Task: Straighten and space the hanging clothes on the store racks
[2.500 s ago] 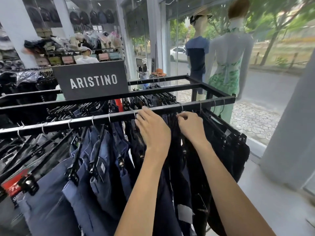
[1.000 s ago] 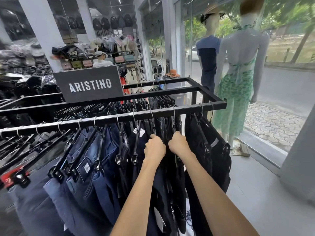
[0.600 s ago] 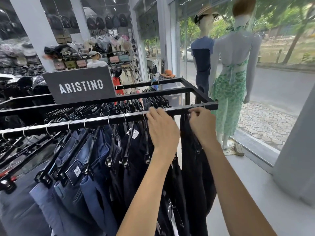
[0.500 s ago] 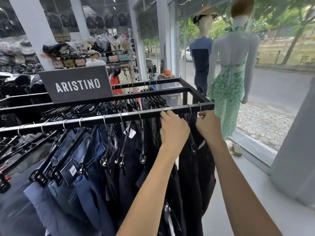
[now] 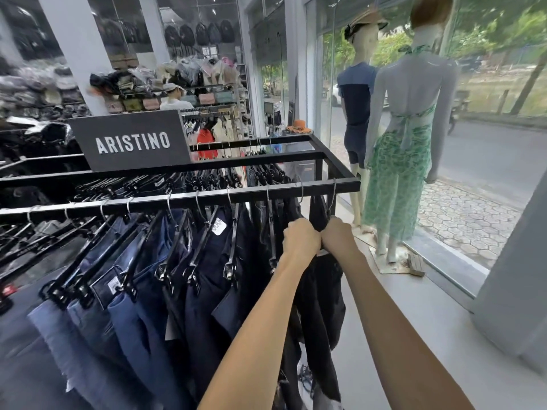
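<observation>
Half a second earlier both hands were up at the front rail (image 5: 207, 198), on the hooks (image 5: 334, 193). By this reading my left hand (image 5: 300, 236) and right hand (image 5: 337, 235) had dropped just below it, knuckles touching, right of frame centre. The fingers of both were curled and clamped on the top edge of the last dark garment (image 5: 322, 306), which hung at the rail's right end. The fingertips were hidden behind the knuckles. Hooks on this stretch sat at fairly even gaps. Judgement: spacing here looked done, and squaring this garment was the step in hand. The blue jeans (image 5: 127, 291), lower left, hung slanted and close together.
</observation>
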